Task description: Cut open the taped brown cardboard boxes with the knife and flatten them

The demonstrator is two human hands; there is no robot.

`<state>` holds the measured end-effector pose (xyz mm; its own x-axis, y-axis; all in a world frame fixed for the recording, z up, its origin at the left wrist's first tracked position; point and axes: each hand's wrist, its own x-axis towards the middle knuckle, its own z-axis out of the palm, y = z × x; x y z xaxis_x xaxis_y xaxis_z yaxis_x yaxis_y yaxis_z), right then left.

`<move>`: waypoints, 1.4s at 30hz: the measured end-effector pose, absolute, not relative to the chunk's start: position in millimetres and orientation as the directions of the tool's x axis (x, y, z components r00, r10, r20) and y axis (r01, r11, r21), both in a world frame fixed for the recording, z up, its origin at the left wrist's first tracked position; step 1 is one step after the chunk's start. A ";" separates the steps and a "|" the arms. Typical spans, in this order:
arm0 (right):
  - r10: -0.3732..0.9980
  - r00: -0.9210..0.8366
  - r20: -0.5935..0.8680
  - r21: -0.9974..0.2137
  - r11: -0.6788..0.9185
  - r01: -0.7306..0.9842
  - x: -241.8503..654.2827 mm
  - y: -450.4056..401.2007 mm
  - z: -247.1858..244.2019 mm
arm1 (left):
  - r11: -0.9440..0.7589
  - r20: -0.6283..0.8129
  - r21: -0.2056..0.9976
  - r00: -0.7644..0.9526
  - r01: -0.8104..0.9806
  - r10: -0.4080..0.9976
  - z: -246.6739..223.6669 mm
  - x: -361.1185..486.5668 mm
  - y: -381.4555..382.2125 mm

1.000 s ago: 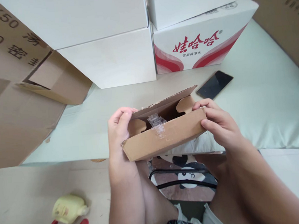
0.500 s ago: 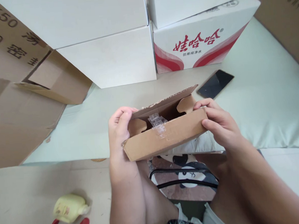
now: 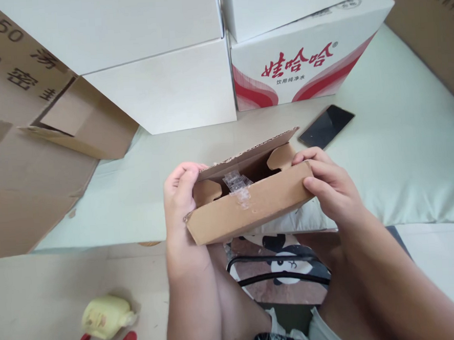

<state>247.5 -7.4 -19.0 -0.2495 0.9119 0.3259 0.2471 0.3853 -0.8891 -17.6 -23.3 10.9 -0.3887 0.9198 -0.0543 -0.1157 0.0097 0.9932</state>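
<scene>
A small brown cardboard box is held tilted over the front edge of the table, its lid flap raised along the far side. My left hand is closed on the box's left end, thumb near the flap's corner. Around the right end my right hand is closed, with fingers on the side tab and the front wall. Clear tape clings to the middle of the front edge. The inside is dark, and its contents cannot be made out. A black phone lies just beyond my right hand.
White boxes and a red-and-white carton stand at the back of the pale green table surface. Large brown cartons fill the left side. A yellow bottle lies on the floor near red strips.
Both hands keep their hold on the small box. The box's right end and my right hand have shifted very slightly left in the view.
</scene>
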 end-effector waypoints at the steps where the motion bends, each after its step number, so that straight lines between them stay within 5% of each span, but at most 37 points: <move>1: 0.914 -0.246 0.321 -0.890 0.380 0.251 247.5 -7.5 -19.1 | 0.010 -0.051 0.994 -0.388 -0.107 0.920 11.0 -17.2 -23.6; 42: 0.907 -0.231 0.352 -0.877 0.406 0.258 249.1 -8.4 -22.3 | 0.011 -0.052 0.995 -0.408 -0.103 0.912 11.6 -12.8 -23.6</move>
